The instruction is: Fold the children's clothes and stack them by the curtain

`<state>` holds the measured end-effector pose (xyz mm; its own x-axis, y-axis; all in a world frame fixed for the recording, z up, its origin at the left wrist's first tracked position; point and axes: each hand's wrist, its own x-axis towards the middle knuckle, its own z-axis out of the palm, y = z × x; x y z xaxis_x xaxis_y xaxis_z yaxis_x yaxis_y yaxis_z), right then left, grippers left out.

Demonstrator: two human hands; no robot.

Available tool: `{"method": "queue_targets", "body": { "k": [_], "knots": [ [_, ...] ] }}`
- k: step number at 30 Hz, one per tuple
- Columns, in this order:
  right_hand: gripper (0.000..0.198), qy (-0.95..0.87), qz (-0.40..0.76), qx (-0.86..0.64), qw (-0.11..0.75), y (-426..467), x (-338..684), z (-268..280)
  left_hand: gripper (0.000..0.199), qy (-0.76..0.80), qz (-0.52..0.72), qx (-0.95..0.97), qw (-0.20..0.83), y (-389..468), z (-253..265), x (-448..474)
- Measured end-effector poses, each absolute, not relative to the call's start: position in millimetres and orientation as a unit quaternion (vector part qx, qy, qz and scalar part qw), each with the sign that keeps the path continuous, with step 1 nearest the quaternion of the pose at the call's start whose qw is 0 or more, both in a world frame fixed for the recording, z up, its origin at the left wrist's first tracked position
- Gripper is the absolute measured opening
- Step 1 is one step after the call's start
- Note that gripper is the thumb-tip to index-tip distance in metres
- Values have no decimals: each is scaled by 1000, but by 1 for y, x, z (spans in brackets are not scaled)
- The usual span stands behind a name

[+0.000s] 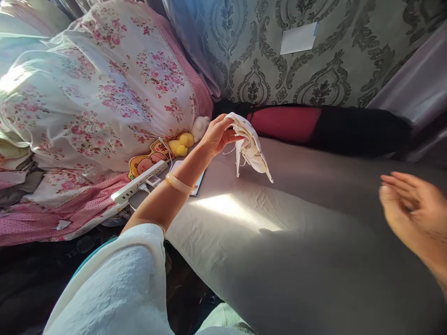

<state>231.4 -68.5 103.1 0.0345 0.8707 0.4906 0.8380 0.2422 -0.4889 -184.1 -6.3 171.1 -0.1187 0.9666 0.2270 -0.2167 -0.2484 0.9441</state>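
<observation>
My left hand (pixel 217 134) pinches a small, crumpled white cloth (pixel 249 142) by its upper left part. The cloth has a few small printed marks, and its loose corners and thin threads hang down. It is held up over a grey-covered surface (pixel 307 246); its exact shape cannot be made out in the folds. Away at the right edge, my right hand (pixel 414 204) holds nothing visible, its fingers loosely bent and the thumb apart from them.
Beneath my left forearm lie a white power strip (pixel 139 181) and a partly hidden flat device (pixel 198 185). Yellow plush toys (pixel 181 143) sit by the floral bedding (pixel 122 83). A long black and red bundle (pixel 314 125) lies along the patterned wall (pixel 258 42).
</observation>
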Motion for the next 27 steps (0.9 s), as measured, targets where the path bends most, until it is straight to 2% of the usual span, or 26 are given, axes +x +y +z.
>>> {"method": "queue_targets", "body": {
  "k": [2,5,9,16,27],
  "knots": [
    [64,-691,69,-533,483,-64,202,103,26,380,632,460,494,-14,176,-163],
    [52,-696,135,-483,513,-62,179,106,23,366,625,446,527,-24,181,-131],
    [41,-702,183,-445,524,-72,160,112,15,353,605,442,561,-33,180,-91],
    [32,-710,117,-446,533,-96,143,125,10,314,562,450,619,-48,171,-31],
    [23,-672,138,-492,537,-92,177,117,24,304,527,454,651,-56,136,-4]
  ]
}}
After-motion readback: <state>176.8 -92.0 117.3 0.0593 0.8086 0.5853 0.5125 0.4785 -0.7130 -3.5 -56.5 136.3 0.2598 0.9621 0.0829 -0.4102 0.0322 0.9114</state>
